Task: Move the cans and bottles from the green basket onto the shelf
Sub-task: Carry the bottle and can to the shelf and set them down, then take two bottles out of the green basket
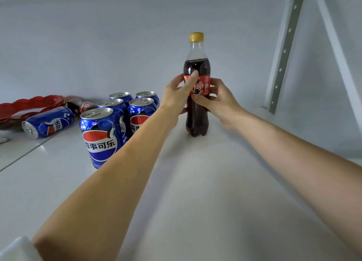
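Note:
A cola bottle (196, 65) with a yellow cap and red label stands upright on the white shelf (205, 182). Both hands wrap its label band: my left hand (177, 96) from the left, my right hand (221, 102) from the right. To the left of the bottle, several blue Pepsi cans (100, 137) stand upright in a tight group on the shelf. The green basket is out of view.
Beyond the shelf's left edge, one Pepsi can (48, 122) and a small cola bottle (82, 105) lie on their sides beside a red scalloped tray (29, 104). A grey perforated upright (284, 51) rises at the right. White walls close the back.

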